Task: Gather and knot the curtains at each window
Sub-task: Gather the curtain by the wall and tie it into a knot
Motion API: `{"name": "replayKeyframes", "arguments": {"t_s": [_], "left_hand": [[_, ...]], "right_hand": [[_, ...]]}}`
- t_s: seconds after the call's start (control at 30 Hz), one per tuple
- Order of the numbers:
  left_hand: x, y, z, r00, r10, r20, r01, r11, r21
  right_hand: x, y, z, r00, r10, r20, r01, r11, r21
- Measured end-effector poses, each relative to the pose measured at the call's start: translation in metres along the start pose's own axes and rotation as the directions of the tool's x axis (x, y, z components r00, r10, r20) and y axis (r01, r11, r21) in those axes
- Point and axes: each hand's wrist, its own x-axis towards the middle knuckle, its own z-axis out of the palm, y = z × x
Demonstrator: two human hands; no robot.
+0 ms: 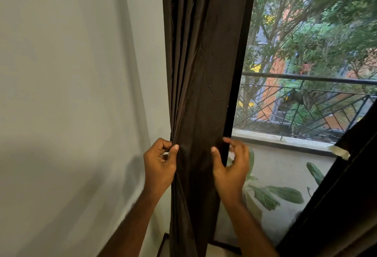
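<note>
Dark brown curtain [201,85] looks soft, limp, prob light; L hand [160,162] pinches pleated edge, R hand [230,160] pinches other edge w/ thumb, so bunch mid-height.

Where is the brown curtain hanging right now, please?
In the head view, the brown curtain hangs at centre between the pale wall and the window, with the left hand and right hand gripping its edges.

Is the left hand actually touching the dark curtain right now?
Touching. The head view shows the left hand pinching the left edge folds of the dark curtain between its thumb and curled fingers, with no gap.
</note>
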Motion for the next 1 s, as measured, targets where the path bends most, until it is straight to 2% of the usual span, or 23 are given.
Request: {"name": "replayKeyframes", "arguments": {"t_s": [0.07, 0.13, 0.33, 0.4, 0.47, 0.53, 0.73, 1.0], "left_hand": [[0.0, 0.0, 0.002, 1.0, -0.006, 0.001, 0.006, 1.0, 0.003], [-0.002, 0.0, 0.005, 1.0, -0.007, 0.003, 0.007, 1.0, 0.012], [0.001, -0.003, 0.011, 0.997, 0.053, -0.056, -0.048, 0.996, 0.079], [0.001, -0.004, 0.014, 0.994, 0.08, -0.074, -0.072, 0.992, 0.105], [-0.001, -0.002, 0.015, 0.991, 0.097, -0.088, -0.087, 0.99, 0.113], [-0.002, -0.003, 0.018, 0.992, 0.09, -0.09, -0.081, 0.992, 0.098], [-0.004, -0.006, 0.02, 1.0, 0.023, 0.021, -0.023, 1.0, 0.012], [0.0, 0.0, 0.006, 0.985, -0.088, 0.146, 0.103, 0.989, -0.101]], "right_hand": [[0.016, 0.005, 0.002, 0.976, 0.212, 0.047, -0.216, 0.971, 0.107], [0.019, 0.013, 0.005, 0.953, 0.278, 0.123, -0.296, 0.941, 0.162], [0.008, 0.015, -0.002, 0.989, 0.138, -0.052, -0.134, 0.988, 0.076], [-0.004, 0.006, -0.003, 1.0, -0.031, 0.001, 0.031, 0.999, -0.014], [-0.022, -0.004, 0.002, 0.968, -0.212, 0.131, 0.223, 0.972, -0.074], [-0.035, -0.008, 0.011, 0.933, -0.294, 0.21, 0.318, 0.944, -0.093], [-0.038, -0.006, 0.029, 0.923, -0.287, 0.257, 0.311, 0.949, -0.053], [-0.037, -0.012, 0.033, 0.957, -0.166, 0.238, 0.171, 0.985, 0.001]]}}
